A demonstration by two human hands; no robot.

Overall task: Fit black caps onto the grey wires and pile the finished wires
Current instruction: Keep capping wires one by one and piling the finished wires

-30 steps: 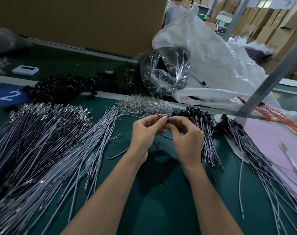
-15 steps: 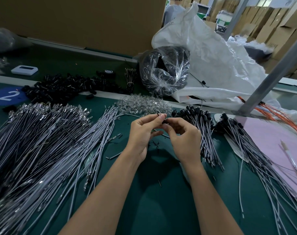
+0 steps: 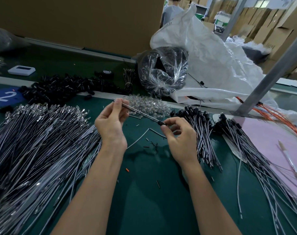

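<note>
Over the green table, my left hand (image 3: pixel 110 121) pinches the upper end of a grey wire (image 3: pixel 139 112). At the wire's lower end sits a black cap (image 3: pixel 161 123), pinched by my right hand (image 3: pixel 180 134). The wire runs slanted between both hands. A big heap of uncapped grey wires (image 3: pixel 37 141) lies to the left. Capped wires are piled right of my hands (image 3: pixel 200 131), with another pile farther right (image 3: pixel 256 150). Loose black caps (image 3: pixel 63 89) are heaped at the back left.
Small clear parts (image 3: pixel 147 105) lie heaped behind my hands. Behind them stand a plastic bag of black parts (image 3: pixel 163 72) and a large white sack (image 3: pixel 212 65). A pink sheet (image 3: pixel 271 145) with a pen (image 3: pixel 288 160) lies right. A metal post (image 3: pixel 270 73) slants up. Stray bits dot the mat.
My hands have drawn apart: the left went up and left along the wire, the right down and right with the black cap. The wire now stretches between them.
</note>
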